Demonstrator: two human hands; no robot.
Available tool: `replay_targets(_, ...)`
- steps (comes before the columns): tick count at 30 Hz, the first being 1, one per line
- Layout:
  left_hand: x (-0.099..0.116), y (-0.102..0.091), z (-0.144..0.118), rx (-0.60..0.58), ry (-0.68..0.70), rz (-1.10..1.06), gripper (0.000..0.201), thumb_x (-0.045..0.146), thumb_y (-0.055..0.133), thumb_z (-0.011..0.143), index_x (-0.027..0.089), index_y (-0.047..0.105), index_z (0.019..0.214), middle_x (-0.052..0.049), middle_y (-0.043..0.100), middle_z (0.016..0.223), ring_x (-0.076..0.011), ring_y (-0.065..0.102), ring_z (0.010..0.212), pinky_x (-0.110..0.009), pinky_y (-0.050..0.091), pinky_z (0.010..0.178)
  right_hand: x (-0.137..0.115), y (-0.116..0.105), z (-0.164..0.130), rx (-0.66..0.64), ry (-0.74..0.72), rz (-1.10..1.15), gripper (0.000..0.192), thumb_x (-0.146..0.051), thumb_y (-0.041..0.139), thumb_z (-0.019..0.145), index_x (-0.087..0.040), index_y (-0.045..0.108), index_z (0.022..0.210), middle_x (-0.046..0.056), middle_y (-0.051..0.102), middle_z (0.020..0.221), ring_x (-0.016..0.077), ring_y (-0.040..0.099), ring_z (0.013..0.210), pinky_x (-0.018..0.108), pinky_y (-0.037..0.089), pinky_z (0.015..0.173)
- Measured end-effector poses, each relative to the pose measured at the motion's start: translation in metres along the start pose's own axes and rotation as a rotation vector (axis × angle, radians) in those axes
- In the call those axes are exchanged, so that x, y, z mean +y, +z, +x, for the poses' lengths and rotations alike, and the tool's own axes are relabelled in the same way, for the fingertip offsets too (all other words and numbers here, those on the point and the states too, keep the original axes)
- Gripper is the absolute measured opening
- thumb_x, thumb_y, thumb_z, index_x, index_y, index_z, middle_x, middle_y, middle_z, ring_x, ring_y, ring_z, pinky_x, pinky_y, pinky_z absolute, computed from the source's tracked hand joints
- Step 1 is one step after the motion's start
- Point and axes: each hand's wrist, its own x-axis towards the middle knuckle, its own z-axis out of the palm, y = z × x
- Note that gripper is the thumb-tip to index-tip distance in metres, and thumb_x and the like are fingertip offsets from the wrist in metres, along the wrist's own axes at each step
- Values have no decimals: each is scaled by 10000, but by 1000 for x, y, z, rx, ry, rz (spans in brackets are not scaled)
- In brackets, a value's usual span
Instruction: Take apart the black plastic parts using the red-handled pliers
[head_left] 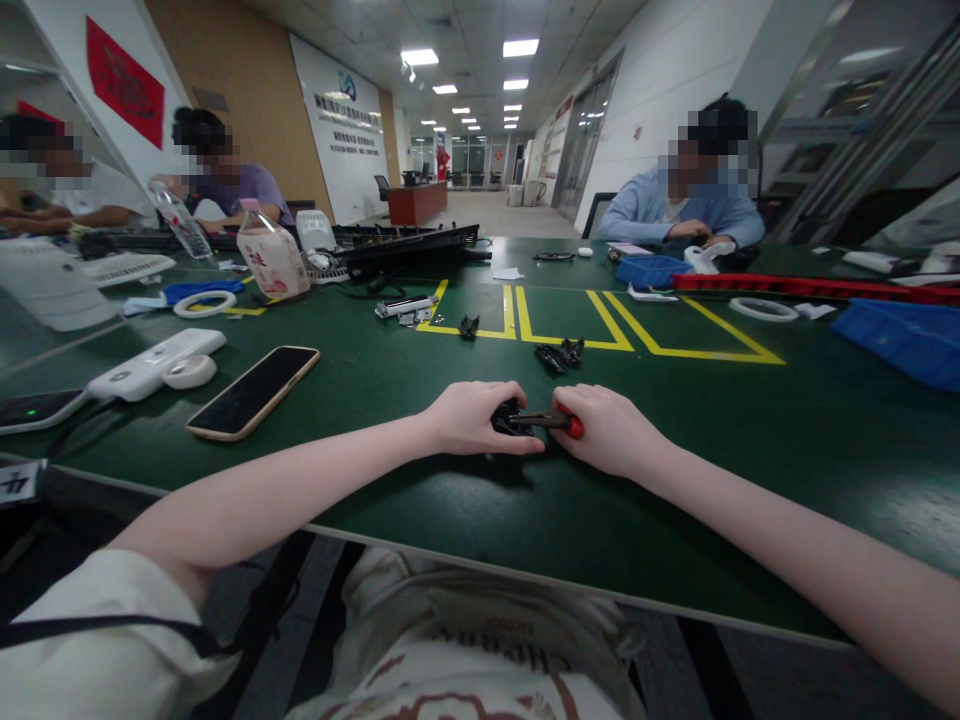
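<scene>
Screwdriver (551, 421) first: its dark shaft lies level between my two hands, low over the green surface (750, 440) near the front edge, with a red-orange handle showing at my right hand (611, 430). That hand is curled tight around the handle, fingers pressed together. The tip meets a small black part (506, 415), which my left hand (472, 418) pins to the surface, fingers closed over it with the thumb along its near side (most of the part is hidden under the fingers, so I cannot tell its shape).

Just beyond my hands lie more small black parts (561, 355), beside yellow tape lines (600, 320) marking boxes on the surface. To my left a phone (253, 391) lies face up with a dark screen, and past it a white power bank (157, 363) with a roll of white tape (189, 371) touching it. Farther back stands a pink drink carton (271, 258); its print is too blurred to read. A blue bin (904, 340) sits at the right.

Other people sit around the far side, one in a light blue top (679, 212). A red banner (124, 82) and a white wall sign (345, 120) carry writing I cannot read from here.
</scene>
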Motion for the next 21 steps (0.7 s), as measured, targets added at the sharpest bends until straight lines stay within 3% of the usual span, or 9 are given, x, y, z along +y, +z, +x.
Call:
replay_targets(9,-3,4,-1,75,5,-32,590,644,706,754,239,581,1164,-49,682,1182,-247,657,1047,-344,520,847,2,1,0,13,1,23,131,-240,622,819,-227,498,781,63,676,837,218,629,770,306,416,687)
replay_targets(21,-5,6,-1,83,18,-44,598,638,718,744,233,577,1161,-54,678,1167,-248,658,1036,-359,531,845,1,1,0,6,14,9,129,-242,622,821,-226,498,788,59,654,795,217,599,730,301,398,657)
